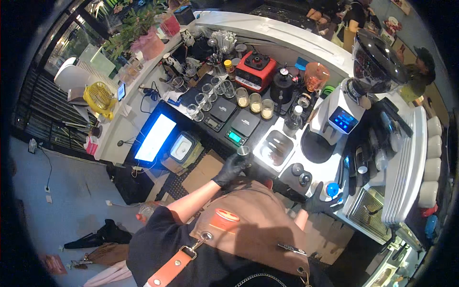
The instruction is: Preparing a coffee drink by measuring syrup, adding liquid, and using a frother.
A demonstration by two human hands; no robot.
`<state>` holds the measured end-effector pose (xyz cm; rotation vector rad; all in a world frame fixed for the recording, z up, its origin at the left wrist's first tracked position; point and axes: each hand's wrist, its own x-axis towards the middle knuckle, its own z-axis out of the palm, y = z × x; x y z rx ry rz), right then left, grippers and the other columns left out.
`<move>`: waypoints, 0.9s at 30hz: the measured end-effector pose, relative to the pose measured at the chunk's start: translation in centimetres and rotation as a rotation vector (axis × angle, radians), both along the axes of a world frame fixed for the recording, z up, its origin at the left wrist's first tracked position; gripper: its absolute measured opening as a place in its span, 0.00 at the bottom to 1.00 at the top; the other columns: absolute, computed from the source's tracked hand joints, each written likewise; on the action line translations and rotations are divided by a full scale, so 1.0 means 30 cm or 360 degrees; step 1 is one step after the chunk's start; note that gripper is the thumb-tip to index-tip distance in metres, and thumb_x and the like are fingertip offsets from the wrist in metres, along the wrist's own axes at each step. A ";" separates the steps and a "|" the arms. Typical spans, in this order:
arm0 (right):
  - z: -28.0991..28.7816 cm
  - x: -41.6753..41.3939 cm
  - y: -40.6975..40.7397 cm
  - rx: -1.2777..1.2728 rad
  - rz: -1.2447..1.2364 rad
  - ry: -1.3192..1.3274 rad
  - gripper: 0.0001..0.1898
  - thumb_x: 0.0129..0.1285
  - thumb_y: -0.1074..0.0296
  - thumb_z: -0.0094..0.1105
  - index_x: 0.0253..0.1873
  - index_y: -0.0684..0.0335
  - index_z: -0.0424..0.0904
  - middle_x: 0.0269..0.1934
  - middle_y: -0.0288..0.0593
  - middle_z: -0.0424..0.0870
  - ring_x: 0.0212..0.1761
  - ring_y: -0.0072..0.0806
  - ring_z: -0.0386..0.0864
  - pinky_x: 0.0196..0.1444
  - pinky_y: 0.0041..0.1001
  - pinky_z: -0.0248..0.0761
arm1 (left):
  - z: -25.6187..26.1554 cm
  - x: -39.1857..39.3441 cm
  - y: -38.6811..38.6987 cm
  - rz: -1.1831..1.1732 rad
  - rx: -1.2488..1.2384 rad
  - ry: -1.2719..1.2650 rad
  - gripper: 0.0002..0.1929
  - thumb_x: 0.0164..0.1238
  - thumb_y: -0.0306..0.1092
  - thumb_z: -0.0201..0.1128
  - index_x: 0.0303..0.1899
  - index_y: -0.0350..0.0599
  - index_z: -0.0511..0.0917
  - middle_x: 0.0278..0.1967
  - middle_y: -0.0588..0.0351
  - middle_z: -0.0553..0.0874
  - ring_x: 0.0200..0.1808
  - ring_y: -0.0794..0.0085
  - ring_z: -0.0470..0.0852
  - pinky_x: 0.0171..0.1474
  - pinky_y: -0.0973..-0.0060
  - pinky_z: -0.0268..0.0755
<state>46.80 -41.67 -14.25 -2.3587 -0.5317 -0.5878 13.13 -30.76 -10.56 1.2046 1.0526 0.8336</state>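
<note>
My left hand (233, 168), in a black glove, holds a small clear cup (243, 151) in front of the counter edge, just left of a steel sink basin (275, 147). My right hand (319, 201), also gloved in black, is at the counter's right front edge. Its thumb and fingers are spread beside a container with a blue top (332, 189); whether they grip it is unclear. Two black scales, one (223, 109) dark and one (244, 123) with a lit green display, lie beyond my left hand. Round tamper-like tools (304, 178) rest on a dark mat near my right hand.
A white coffee grinder (331, 111) stands at right beside stacked trays (407, 161). Several glasses (255, 102), some with pale contents, line up before a red machine (256, 71). A clear bottle (294, 122) stands behind the sink. A lit screen (155, 139) is at left. People are beyond the counter.
</note>
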 end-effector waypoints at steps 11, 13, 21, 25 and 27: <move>-0.308 0.147 0.059 0.0540 -0.0271 0.0267 0.58 0.35 0.37 0.87 0.70 0.61 0.67 0.60 0.53 0.82 0.56 0.50 0.83 0.61 0.46 0.76 | 0.074 -0.143 0.196 0.0014 0.0112 0.0076 0.16 0.68 0.32 0.73 0.55 0.41 0.85 0.49 0.59 0.89 0.49 0.77 0.83 0.55 0.71 0.76; -0.276 0.138 0.080 0.0322 -0.0389 0.0767 0.57 0.35 0.36 0.87 0.69 0.63 0.70 0.59 0.54 0.84 0.57 0.48 0.83 0.63 0.43 0.75 | 0.086 -0.208 0.242 -0.0009 0.0163 0.0088 0.14 0.70 0.33 0.71 0.54 0.40 0.85 0.47 0.60 0.89 0.49 0.78 0.82 0.55 0.71 0.76; -0.201 0.342 -0.226 0.1026 -0.0253 0.0750 0.32 0.59 0.54 0.76 0.64 0.63 0.76 0.56 0.49 0.84 0.57 0.41 0.83 0.62 0.42 0.77 | 0.107 -0.421 0.484 -0.0038 0.0472 -0.0041 0.20 0.64 0.32 0.76 0.55 0.41 0.79 0.45 0.57 0.83 0.50 0.73 0.82 0.57 0.71 0.75; 0.185 0.102 -0.126 0.0406 -0.0184 -0.0697 0.34 0.54 0.50 0.81 0.61 0.66 0.79 0.53 0.53 0.85 0.56 0.43 0.84 0.62 0.44 0.78 | 0.209 -0.559 0.612 -0.0361 0.0455 0.0202 0.23 0.61 0.33 0.79 0.56 0.42 0.80 0.46 0.58 0.85 0.50 0.73 0.83 0.57 0.71 0.76; 0.444 -0.125 -0.021 0.0316 -0.0102 -0.0574 0.37 0.53 0.60 0.84 0.64 0.69 0.75 0.59 0.51 0.82 0.56 0.41 0.82 0.65 0.44 0.77 | 0.269 -0.575 0.664 -0.0378 0.0486 0.0164 0.23 0.60 0.32 0.79 0.56 0.42 0.81 0.46 0.58 0.85 0.49 0.74 0.83 0.56 0.71 0.77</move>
